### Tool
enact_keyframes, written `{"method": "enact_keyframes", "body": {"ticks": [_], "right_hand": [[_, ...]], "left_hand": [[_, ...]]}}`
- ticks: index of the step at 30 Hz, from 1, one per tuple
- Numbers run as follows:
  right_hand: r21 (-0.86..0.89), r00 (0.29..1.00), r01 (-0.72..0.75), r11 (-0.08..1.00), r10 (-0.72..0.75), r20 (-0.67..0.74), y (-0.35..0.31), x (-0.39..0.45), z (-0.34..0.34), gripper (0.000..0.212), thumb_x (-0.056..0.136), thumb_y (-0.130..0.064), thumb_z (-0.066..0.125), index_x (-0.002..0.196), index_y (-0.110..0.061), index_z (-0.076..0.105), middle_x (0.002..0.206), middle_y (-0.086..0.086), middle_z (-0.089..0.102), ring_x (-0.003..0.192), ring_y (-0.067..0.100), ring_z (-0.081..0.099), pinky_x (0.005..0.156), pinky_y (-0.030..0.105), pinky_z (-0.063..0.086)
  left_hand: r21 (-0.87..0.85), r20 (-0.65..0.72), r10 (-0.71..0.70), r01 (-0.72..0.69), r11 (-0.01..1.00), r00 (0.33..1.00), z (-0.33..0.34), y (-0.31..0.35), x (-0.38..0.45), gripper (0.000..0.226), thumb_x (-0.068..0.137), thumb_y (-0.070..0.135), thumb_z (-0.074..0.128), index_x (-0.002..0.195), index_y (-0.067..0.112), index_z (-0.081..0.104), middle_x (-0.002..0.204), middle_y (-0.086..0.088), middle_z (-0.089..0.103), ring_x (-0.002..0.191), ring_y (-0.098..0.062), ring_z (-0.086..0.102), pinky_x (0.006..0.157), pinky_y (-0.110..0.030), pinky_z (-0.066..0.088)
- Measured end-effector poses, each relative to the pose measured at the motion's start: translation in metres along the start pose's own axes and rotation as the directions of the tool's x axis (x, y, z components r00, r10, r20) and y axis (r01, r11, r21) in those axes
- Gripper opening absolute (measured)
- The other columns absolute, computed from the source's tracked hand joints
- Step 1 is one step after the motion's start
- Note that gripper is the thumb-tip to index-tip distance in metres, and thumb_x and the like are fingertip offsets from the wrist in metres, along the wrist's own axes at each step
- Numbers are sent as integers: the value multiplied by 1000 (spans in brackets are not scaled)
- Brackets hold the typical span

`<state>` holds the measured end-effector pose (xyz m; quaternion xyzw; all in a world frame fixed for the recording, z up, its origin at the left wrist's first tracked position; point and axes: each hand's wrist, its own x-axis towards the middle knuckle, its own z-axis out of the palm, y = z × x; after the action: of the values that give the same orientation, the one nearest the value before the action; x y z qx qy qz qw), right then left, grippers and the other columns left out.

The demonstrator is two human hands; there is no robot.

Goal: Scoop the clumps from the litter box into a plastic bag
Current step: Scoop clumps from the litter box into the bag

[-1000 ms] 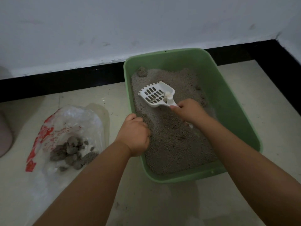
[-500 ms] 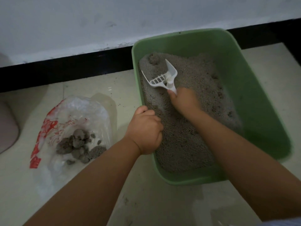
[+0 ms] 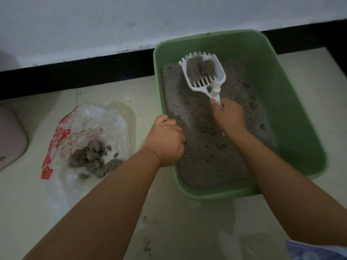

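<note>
A green litter box filled with grey litter sits on the floor against the wall. My right hand grips the handle of a white slotted scoop, held level over the far left part of the box with a grey clump and loose litter in it. My left hand is closed on the box's left rim. A clear plastic bag with red print lies open on the floor to the left, with several grey clumps inside.
A white wall with a black skirting runs behind the box. A pale rounded object stands at the far left edge. Pale floor tiles carry some scattered litter grains in front of the box.
The scoop dug into the far left corner of the litter, then came up level with a clump in it. My left hand has stayed on the rim.
</note>
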<state>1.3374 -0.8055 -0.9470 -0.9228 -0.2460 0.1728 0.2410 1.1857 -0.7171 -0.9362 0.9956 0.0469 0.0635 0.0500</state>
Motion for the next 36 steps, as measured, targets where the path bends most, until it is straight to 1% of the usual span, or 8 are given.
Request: {"method": "enact_keyframes", "body": {"ticks": [4, 9, 12, 16, 23, 28, 33, 36], "right_hand": [[-19, 1000, 3, 1000, -3, 9, 11, -18, -18, 42, 96, -35, 40, 58, -17, 37, 58, -4, 39, 52, 8, 36, 46, 20, 24], [-49, 1000, -27, 998, 28, 11, 22, -45, -37, 43, 96, -35, 41, 56, -21, 34, 57, -4, 40, 50, 9, 38, 46, 20, 27], [-79, 998, -44, 996, 47, 33, 27, -62, -47, 44, 97, -33, 41, 55, -20, 34, 55, -3, 39, 50, 8, 36, 45, 21, 24], [-111, 995, -41, 993, 50, 81, 28, -83, -51, 42, 97, -33, 41, 61, -11, 44, 54, -2, 40, 57, 20, 45, 51, 25, 35], [-55, 991, 94, 994, -89, 97, -4, -111, -50, 47, 96, -26, 45, 51, -17, 33, 49, 0, 36, 47, 15, 35, 49, 26, 25], [-40, 938, 232, 972, -212, 275, -58, -135, -29, 41, 95, -25, 46, 55, -17, 39, 50, -1, 40, 47, 13, 38, 52, 24, 30], [-309, 834, 480, 821, -317, 452, -113, -145, 4, 32, 96, -28, 43, 78, -8, 61, 69, 5, 53, 68, 19, 50, 52, 23, 31], [-450, 797, 580, 679, -360, 484, -133, -150, 28, 33, 96, -27, 41, 105, -1, 59, 98, 16, 63, 89, 29, 60, 64, 25, 36]], "left_hand": [[-3, 18, -20, 20, 1000, 1000, -1, 2, -1, 39, 60, 21, 27, 35, 16, 56, 38, 4, 50, 43, -18, 51, 67, -28, 23], [15, 248, -91, 90, 996, 964, -7, 4, -2, 62, 78, 26, 10, 88, 15, 69, 90, 0, 64, 95, -19, 50, 93, -25, 18], [14, 150, -38, 36, 999, 988, -14, 9, -2, 60, 76, 26, 12, 75, 13, 71, 76, -2, 65, 81, -20, 51, 92, -25, 22], [101, 452, -89, 48, 994, 888, -20, 13, -6, 42, 93, 32, 28, 106, 20, 66, 107, 4, 60, 106, -15, 42, 111, -29, 15], [-172, 282, -195, 249, 953, 939, -40, -1, -86, 69, 80, 42, 24, 143, 15, 35, 153, -11, 20, 143, -30, 14, 116, -45, 9], [68, 176, -657, 657, 751, 733, -67, -49, -138, 73, 85, 28, 56, 148, 20, 19, 155, -7, 6, 144, -25, -1, 116, -50, -5], [-102, 251, -853, 889, 447, 458, -59, -76, -186, 67, 86, 16, 55, 145, 13, 22, 142, -20, 30, 126, -39, 37, 98, -45, 36], [-215, 244, -879, 907, 363, 409, -51, -85, -196, 39, 91, 10, 44, 130, 4, 39, 123, -25, 49, 108, -41, 52, 80, -41, 43]]}}
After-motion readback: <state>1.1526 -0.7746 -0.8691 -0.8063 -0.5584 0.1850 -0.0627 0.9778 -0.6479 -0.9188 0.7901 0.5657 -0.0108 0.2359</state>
